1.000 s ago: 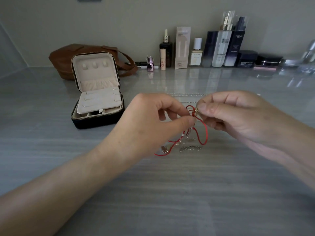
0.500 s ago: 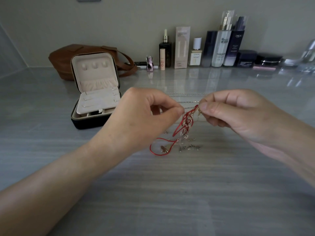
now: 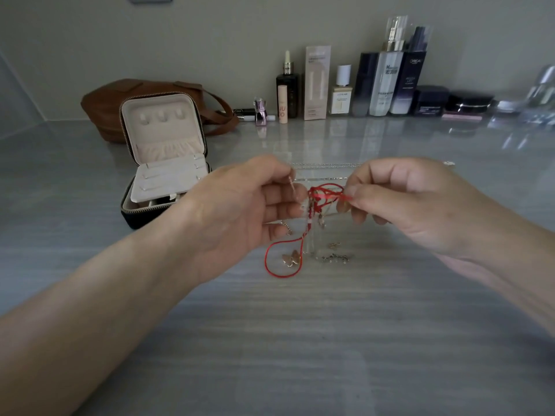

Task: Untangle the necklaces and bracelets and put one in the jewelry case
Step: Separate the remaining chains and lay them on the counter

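Note:
A tangle of jewelry hangs between my hands over the grey table. My right hand (image 3: 411, 202) pinches the top of a red cord bracelet (image 3: 276, 259), whose lower loop lies on the table. My left hand (image 3: 240, 211) pinches a thin pale chain (image 3: 292, 184) of the same tangle, fingers curled. A gold butterfly charm (image 3: 291, 258) and a small silver chain piece (image 3: 333, 257) rest on the table below. A silver necklace (image 3: 324, 165) lies stretched out behind my hands. The jewelry case (image 3: 162, 163) stands open at the left, its cream lid upright.
A brown leather bag (image 3: 120, 100) sits behind the case. Several cosmetic bottles and jars (image 3: 384, 82) line the back wall, with a small pink bottle (image 3: 260, 111) near them. Shiny clear items (image 3: 537, 94) blur at the far right.
My hands have drawn apart and lifted a little. The left hand turned palm-up and now pinches a pale chain, and the red cord hangs longer with its loop on the table.

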### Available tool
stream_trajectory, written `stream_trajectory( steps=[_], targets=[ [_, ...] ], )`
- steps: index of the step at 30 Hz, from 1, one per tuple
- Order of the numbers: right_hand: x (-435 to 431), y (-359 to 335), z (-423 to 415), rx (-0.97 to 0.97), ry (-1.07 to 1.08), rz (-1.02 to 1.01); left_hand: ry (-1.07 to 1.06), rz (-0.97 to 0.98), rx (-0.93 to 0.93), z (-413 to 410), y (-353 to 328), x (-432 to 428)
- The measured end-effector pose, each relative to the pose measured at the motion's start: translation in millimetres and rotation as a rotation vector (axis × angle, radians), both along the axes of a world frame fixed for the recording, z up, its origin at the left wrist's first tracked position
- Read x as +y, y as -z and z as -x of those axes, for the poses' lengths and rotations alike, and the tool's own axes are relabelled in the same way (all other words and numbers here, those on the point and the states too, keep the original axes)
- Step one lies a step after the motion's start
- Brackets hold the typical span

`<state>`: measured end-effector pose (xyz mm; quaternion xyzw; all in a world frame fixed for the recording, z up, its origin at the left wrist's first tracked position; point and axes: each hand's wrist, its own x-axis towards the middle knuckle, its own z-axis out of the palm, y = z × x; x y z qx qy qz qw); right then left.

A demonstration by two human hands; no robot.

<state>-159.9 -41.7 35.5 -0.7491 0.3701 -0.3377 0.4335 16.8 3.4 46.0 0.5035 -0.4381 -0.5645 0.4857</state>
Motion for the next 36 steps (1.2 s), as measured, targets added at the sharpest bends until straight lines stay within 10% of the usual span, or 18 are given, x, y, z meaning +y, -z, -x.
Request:
stream_trajectory(
  steps=[11,24,31,36],
  targets=[
    [-7,1,1,-0.108,0.081,-0.083,0.051,-0.018,-0.123,-6,-10,4],
    [-5,-3,1,-0.159,-0.019,-0.067,-0.034,0.229,-0.954,-3,4,4],
    [-2,-4,-2,-0.146,-0.038,-0.04,0.06,0.35,-0.437,11,8,3],
    [-4,-4,0,-0.04,-0.007,0.116,0.007,0.295,-0.4,12,10,2]
  ],
)
